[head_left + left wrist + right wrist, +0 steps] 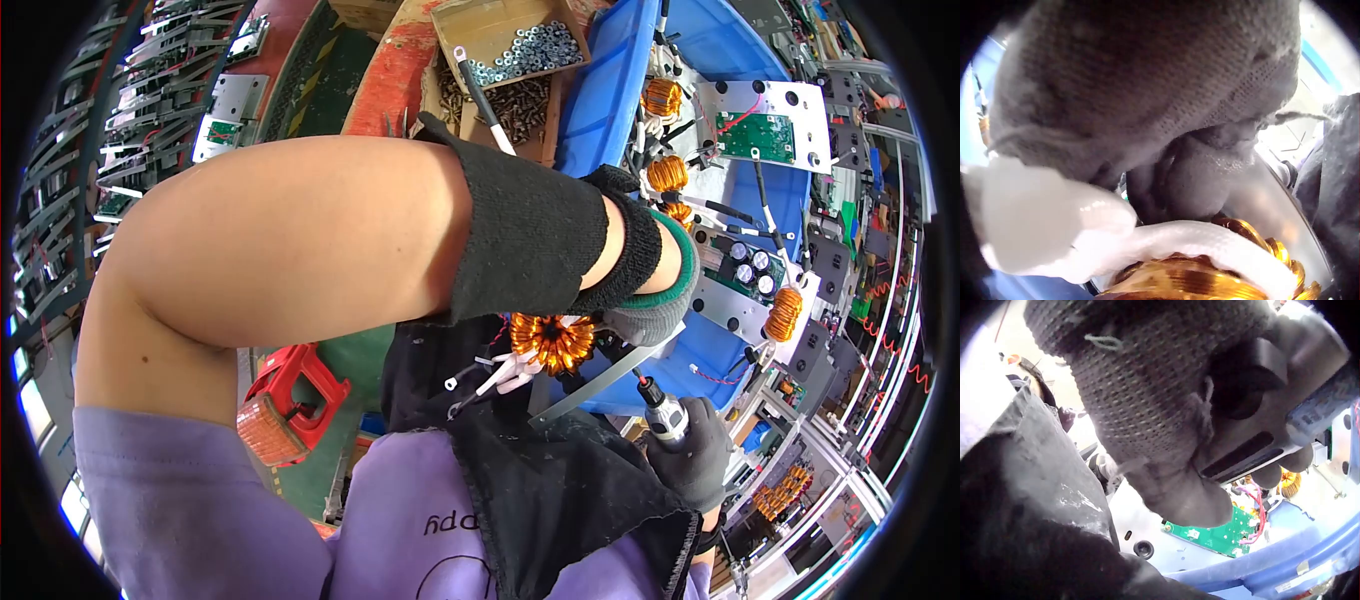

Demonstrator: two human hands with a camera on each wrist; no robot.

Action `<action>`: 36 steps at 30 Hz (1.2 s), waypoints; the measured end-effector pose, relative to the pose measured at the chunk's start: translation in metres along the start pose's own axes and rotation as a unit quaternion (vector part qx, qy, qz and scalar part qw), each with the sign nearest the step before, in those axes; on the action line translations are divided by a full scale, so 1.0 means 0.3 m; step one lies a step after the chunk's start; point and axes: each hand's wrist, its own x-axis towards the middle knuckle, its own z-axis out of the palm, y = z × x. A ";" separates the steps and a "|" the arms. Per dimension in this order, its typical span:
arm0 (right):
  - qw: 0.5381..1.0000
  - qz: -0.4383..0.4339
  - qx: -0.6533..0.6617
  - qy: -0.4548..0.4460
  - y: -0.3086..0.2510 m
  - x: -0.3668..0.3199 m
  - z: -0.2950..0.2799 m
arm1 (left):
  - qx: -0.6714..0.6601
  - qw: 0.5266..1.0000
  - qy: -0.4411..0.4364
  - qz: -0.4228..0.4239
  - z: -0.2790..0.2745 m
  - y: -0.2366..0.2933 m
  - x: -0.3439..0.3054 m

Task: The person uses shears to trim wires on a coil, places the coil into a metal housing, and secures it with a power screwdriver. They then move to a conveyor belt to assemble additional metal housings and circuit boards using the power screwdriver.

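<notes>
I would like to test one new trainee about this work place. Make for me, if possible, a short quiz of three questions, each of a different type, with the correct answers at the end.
1. Multiple choice. What colour is the large plastic bin that holds the circuit boards?
a) red
b) blue
c) yellow

2. True or false. The power screwdriver is in the left hand.

3. Fill in the missing word. Both hands are wearing ____.

Key:
1. b
2. False; it is in the right hand.
3. gloves
</notes>
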 end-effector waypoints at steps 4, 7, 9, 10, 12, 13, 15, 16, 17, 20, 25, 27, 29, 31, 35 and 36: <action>1.000 -0.003 -0.024 0.010 -0.003 0.002 0.002 | 0.030 0.999 0.019 0.011 -0.029 0.016 -0.040; 0.999 -0.011 -0.046 0.016 -0.002 0.000 -0.007 | 0.045 0.998 0.027 0.020 -0.001 0.000 0.001; 0.998 -0.021 -0.063 0.024 -0.014 0.004 -0.024 | 0.051 0.998 0.031 0.024 0.000 0.018 -0.012; 0.997 -0.022 -0.075 0.024 -0.027 0.005 -0.040 | 0.065 0.998 0.018 0.003 -0.008 0.034 -0.012; 0.996 -0.021 -0.089 0.025 -0.028 0.007 -0.047 | 0.082 0.996 0.006 -0.017 -0.012 0.037 -0.012; 0.999 -0.012 -0.048 -0.003 -0.010 0.009 -0.041 | 0.076 0.997 0.022 0.006 -0.009 0.020 -0.010; 1.000 -0.004 -0.009 -0.029 -0.003 0.016 -0.043 | 0.070 0.996 0.038 0.029 0.004 0.001 0.005; 0.997 0.012 0.029 -0.065 -0.006 0.023 -0.048 | 0.078 0.995 0.042 0.035 0.011 -0.005 0.013; 0.992 0.027 0.066 -0.100 -0.009 0.029 -0.052 | 0.082 0.995 0.045 0.037 0.011 -0.002 0.003; 0.994 -0.046 -0.091 0.039 -0.021 0.017 -0.049 | 0.077 0.996 0.047 0.016 0.010 0.011 -0.007; 0.998 -0.028 -0.053 -0.019 -0.002 0.035 -0.083 | 0.093 0.996 0.015 0.003 0.020 -0.006 0.036; 0.956 0.075 0.150 -0.241 0.017 0.052 -0.100 | 0.097 0.995 0.012 0.010 0.017 -0.011 0.049; 0.971 0.058 0.117 -0.202 -0.013 0.030 -0.082 | 0.093 0.995 0.029 -0.015 0.021 -0.001 0.050; 0.996 -0.040 -0.080 0.011 -0.024 0.018 -0.058 | 0.095 0.995 0.037 -0.018 0.023 0.003 0.051; 0.995 -0.039 -0.086 -0.005 -0.024 0.025 -0.081 | 0.107 0.993 0.037 -0.011 0.037 0.009 0.049; 0.996 -0.003 -0.030 -0.080 -0.032 0.042 -0.098 | 0.112 0.993 0.038 -0.010 0.032 0.004 0.049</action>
